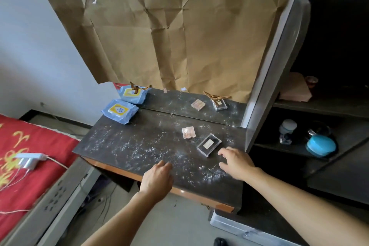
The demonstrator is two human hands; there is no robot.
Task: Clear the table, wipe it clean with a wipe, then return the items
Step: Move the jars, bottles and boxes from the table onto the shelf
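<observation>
- A big sheet of creased brown paper (169, 32) covers most of the mirror (179, 102) behind the dresser. Only a low strip of glass shows, reflecting the things below it.
- A bed with a red patterned cover (26, 166) stands to the left, with a white charger (30, 160) and its cable lying on it.
- The dark tabletop (123, 146) is speckled all over with white powder, thickest toward the front.
- Dark shelves (299, 152) on the right hold a round blue container (321, 145) and a few small jars.
- The left hand (156, 180) is at the front edge of the tabletop. Its fingers are loosely bent down onto the surface and its grip is released, holding nothing.
- The right hand (236, 163) hovers low over the right side of the tabletop with fingers spread. Its grip is released too, and the fingertips are just beside the clear case without visibly touching it.
- A blue and yellow wipes pack (119, 111) lies at the back left corner of the tabletop, against the mirror.
- The clear case (209, 144), rectangular with a pale bar inside, lies flat near the right edge.
- A small square pinkish case (188, 132) lies just behind and to the left of it.
</observation>
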